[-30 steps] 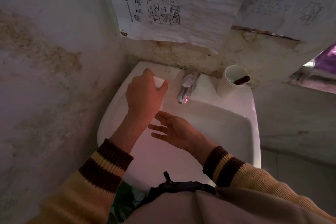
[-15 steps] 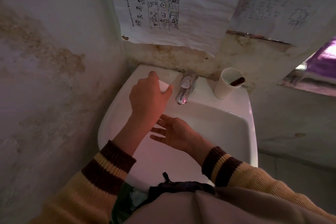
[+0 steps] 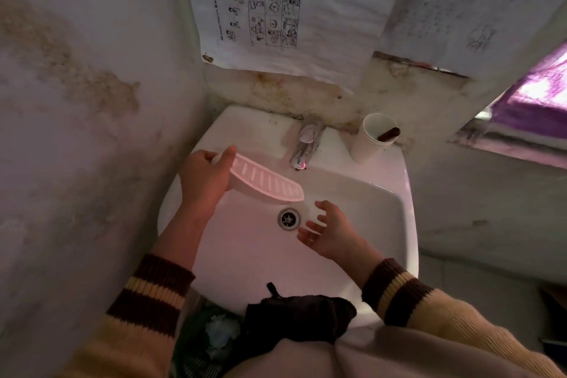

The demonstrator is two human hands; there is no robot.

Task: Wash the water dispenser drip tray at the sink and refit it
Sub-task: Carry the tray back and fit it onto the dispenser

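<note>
Fingers (image 3: 225,156) of the left hand (image 3: 204,181) are clamped on one end of the drip tray (image 3: 267,182), thumb over its slotted top face, so the long white tray juts out rightward, unsupported, over the sink (image 3: 395,193) bowl. The right hand (image 3: 329,232) hovers below the tray's free end with fingers spread and palm up, gripping nothing, not touching the tray.

The drain (image 3: 288,218) lies directly beneath that free end, just left of the right fingertips. The faucet (image 3: 305,144) stands beyond the tray, its spout near the far edge; no water stream is visible.

The main risk, as I judge it, is the one-ended grip: a wet, smooth plastic tray held by its tip could pivot or slip and knock against the basin. Swinging the tray under the spout could also clip the faucet. The paper cup (image 3: 369,139), to the right of the faucet on the rim, seems easy to tip if the right hand reaches for the tap.
</note>
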